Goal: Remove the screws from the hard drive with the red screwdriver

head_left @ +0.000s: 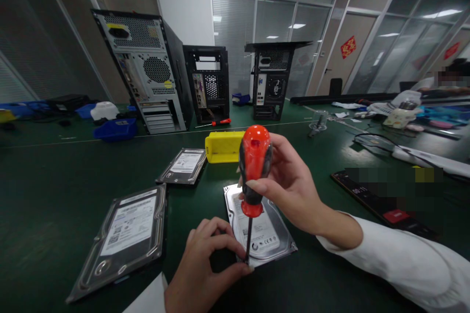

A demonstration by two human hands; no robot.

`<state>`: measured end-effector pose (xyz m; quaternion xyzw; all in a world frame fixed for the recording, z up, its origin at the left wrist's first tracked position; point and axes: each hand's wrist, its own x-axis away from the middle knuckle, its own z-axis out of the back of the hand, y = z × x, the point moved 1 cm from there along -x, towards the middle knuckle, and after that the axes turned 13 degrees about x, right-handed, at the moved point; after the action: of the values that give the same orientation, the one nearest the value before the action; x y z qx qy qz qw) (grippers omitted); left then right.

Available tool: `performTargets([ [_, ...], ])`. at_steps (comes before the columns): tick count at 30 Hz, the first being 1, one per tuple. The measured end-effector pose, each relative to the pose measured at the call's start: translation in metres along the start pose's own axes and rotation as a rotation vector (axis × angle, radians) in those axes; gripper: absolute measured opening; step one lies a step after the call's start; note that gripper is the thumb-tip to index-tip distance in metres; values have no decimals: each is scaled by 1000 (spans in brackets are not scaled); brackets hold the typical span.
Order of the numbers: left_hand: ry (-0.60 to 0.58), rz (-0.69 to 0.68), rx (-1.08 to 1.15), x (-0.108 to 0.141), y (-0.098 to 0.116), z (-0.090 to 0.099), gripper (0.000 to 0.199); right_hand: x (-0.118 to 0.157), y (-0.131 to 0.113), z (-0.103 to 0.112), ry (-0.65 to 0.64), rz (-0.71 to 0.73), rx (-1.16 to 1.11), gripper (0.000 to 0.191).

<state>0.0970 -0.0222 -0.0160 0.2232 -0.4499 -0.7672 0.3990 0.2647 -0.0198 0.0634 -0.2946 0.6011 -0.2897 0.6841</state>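
- Left hand [211, 254]: thumb and fingertips drawn together in a pinch round the shaft's tip at the near corner of the silver hard drive [270, 247], apparently to keep the tip from slipping; whether a screw is pinched too is hidden
- Right hand [293, 181]: curled round the grip of a red-and-black screwdriver [256, 166], thumb on its near side, palm not fully closed; the tool stands nearly upright over the corner, which probably lets it bear straight down
- That drive lies label up on the green worktop [193, 215], beneath and between the hands, likely flat so that it sits steady
- Left of the left hand, a larger-looking hard drive [130, 227] lies label up; beyond it, another dark-edged hard drive [183, 164], both seemingly set aside to leave working room
- Right of the right hand, a dark screen device [367, 195] lies apart from the work
- Just beyond the hands, a yellow bin [222, 147] stands close, perhaps for easy reach
- Farther off, a second screwdriver [222, 122] lies before the middle of three computer cases [147, 78], their rear panels facing the hands
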Motion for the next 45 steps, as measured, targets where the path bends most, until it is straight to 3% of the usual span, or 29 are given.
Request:
performTargets([
  [8,3,-32,32,1,0,-1,9,0,-2,2,46,23,3,44],
  [14,55,-240,161,3,-9,9,5,0,0,3,63,-2,-2,41],
  [19,83,-250,137,7,-12,10,9,1,0,2,70,12,12,43],
  [22,104,-273,157,9,-12,6,24,2,0,-1,74,13,8,43],
  [26,206,-409,81,11,-14,4,55,7,-2,-4,74,11,5,42],
  [30,254,-512,-48,12,-15,4,58,12,-7,-4,106,13,57,41],
  [34,263,-537,-127,14,-14,3,58,11,-14,-3,150,15,77,40],
  [38,281,-582,-178,17,-14,1,58,12,-13,-5,107,6,46,40],
  [45,225,-496,-151,19,-17,-1,54,15,-7,-6,74,30,-7,44],
])
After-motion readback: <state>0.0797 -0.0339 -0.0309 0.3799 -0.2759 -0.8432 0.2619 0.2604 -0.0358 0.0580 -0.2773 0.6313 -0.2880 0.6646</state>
